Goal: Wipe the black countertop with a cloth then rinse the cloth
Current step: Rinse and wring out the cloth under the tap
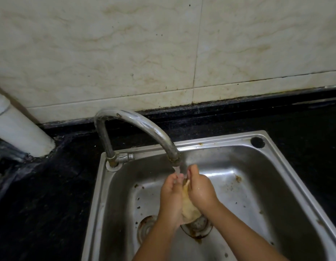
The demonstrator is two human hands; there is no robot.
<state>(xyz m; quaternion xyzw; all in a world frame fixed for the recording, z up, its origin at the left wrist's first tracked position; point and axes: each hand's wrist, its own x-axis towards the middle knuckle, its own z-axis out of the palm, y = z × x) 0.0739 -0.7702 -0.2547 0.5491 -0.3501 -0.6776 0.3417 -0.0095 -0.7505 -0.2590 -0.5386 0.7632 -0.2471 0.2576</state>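
Rectangular stainless-steel sink (287, 178), set into black speckled stone countertop (50, 185); brown residue spots on basin floor, round drain (198, 226) near the basin's middle.
Curved chrome faucet (137, 127), mounted at the sink's back left corner; thin stream of water (177, 170) falling from the spout.
Pale yellow wet cloth (188, 207), bunched, pressed between both palms over the drain, its top under the stream.
Left hand (172, 196): fingers curled, gripping the cloth's left side.
Right hand (200, 187): fingers curled, gripping its right side.
White round pipe (18, 127) standing at the counter's back left corner.
Cream marbled wall tiles (125, 49) behind the counter.
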